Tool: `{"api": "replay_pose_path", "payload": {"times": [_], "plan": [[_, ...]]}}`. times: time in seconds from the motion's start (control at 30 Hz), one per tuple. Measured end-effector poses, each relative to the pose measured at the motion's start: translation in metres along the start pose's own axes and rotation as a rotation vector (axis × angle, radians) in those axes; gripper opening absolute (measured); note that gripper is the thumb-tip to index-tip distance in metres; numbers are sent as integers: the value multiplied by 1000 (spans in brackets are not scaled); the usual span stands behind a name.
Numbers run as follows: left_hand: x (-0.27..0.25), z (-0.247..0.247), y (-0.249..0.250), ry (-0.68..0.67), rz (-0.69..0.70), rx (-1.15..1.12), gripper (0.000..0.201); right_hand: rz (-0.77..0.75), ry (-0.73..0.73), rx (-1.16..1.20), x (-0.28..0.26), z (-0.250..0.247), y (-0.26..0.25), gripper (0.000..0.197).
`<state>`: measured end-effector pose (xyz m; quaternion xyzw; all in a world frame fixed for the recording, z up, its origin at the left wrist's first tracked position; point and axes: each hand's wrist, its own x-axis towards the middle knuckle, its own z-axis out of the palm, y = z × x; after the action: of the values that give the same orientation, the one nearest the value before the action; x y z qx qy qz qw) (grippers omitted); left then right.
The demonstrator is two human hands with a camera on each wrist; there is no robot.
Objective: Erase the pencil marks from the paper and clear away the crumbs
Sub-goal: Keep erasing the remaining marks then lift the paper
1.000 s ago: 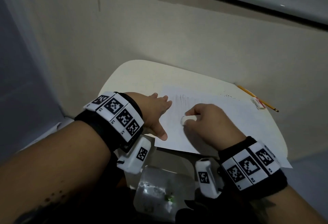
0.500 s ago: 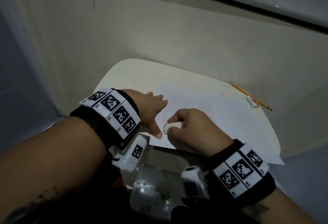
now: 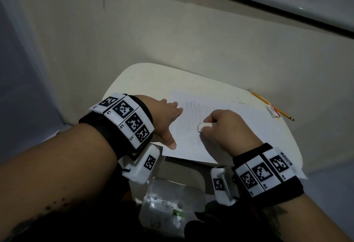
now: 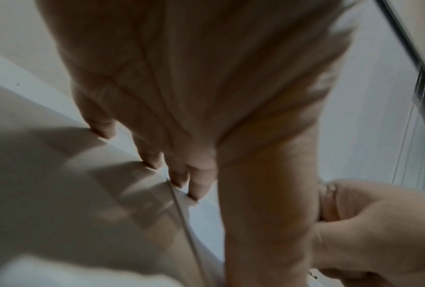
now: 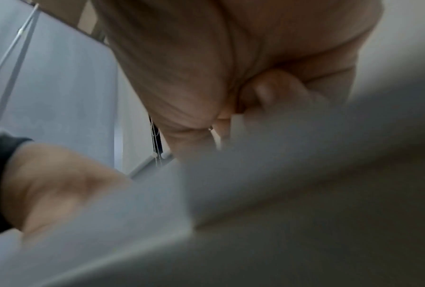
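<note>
While the left hand (image 3: 168, 119) lies flat on the paper (image 3: 239, 126), the right hand (image 3: 228, 128) pinches an eraser (image 3: 204, 126). Thin paper likely creases; brace near the marks (image 3: 191, 107).

The head view is dim and cool-toned, brightest on the pale rounded desk top (image 3: 145, 80) and the white sheet of paper (image 3: 239, 126), with soft grain in the dark lower corners and straight lines bowing near the frame edges. In the left wrist view the outstretched left hand (image 4: 194, 87) throws broad soft-edged shadows leftward onto the desk, so the light probably falls from the upper right, and everything close is smeared. The right wrist view is the poorest, its lower half a grey out-of-focus blur.
</note>
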<state>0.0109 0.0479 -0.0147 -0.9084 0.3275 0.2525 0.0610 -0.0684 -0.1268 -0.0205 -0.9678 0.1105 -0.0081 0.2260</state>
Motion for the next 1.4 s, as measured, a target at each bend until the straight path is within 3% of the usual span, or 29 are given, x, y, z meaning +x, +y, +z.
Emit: {"api": "replay_pose_path", "payload": {"times": [0.07, 0.2, 0.4, 0.57, 0.77, 0.93, 1.13, 1.3, 1.4], "plan": [[1, -1, 0, -5, -3, 4, 115, -23, 7, 10, 0, 0, -2, 11], [4, 2, -1, -4, 2, 1, 115, -127, -163, 89, -14, 16, -20, 13], [5, -1, 0, -15, -5, 31, 113, -2, 20, 1, -1, 1, -1, 18], [10, -5, 3, -21, -21, 80, 109, -106, -168, 108, -19, 13, -18, 14], [11, -4, 3, -3, -21, 93, 106, 28, 12, 21, -6, -6, 7, 14], [9, -5, 3, -8, -22, 71, 108, -80, -177, 108, -22, 6, -12, 14], [8, -6, 4, -6, -20, 79, 105, 62, 19, 16, -5, -10, 13, 16], [12, -5, 2, -11, -14, 82, 110, -56, -123, 89, -20, 8, -7, 13], [13, -5, 2, -12, -18, 68, 103, 14, -36, 26, -13, 1, 6, 13]]}}
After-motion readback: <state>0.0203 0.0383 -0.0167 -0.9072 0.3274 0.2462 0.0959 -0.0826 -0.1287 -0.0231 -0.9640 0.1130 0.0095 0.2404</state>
